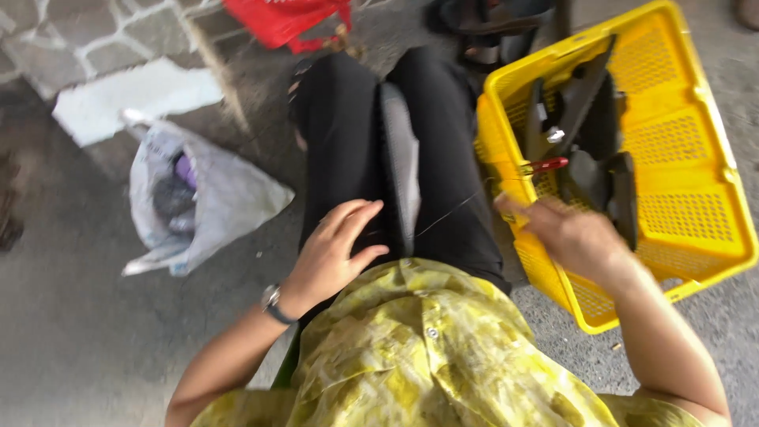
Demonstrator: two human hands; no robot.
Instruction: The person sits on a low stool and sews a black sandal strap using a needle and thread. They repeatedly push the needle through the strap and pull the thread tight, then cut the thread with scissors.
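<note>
Item 1, grey strip: I see a long, narrow grey piece lying on the lap, over black trousers. Its long axis runs away from the body, from near the shirt hem up toward the knees; the far end points up-frame, slightly left.

Item 2, thread: a thin line stretched taut from the strip's near part, rising rightward to the right hand. Axis diagonal, low left to high right.

Item 3, left hand: resting on the left thigh just beside the strip, fingers spread loosely, holding nothing that I can see. Watch on the wrist.

Item 4, right hand: raised in front of the basket, blurred; fingers pinched narrow at the thread's end. Whether a needle is held, I cannot tell.

Item 5, yellow basket: perforated plastic, on the floor at the right knee. Contents: several dark flat pieces leaning and stacked, a tool with a red handle lying roughly level with its tip leftward, and a small pale object I cannot make out.

Item 6, white bag: on the floor at left, mouth open, holding dark and purple items, not clear.

Item 7, red object: beyond the knees, partly cut off.
</note>
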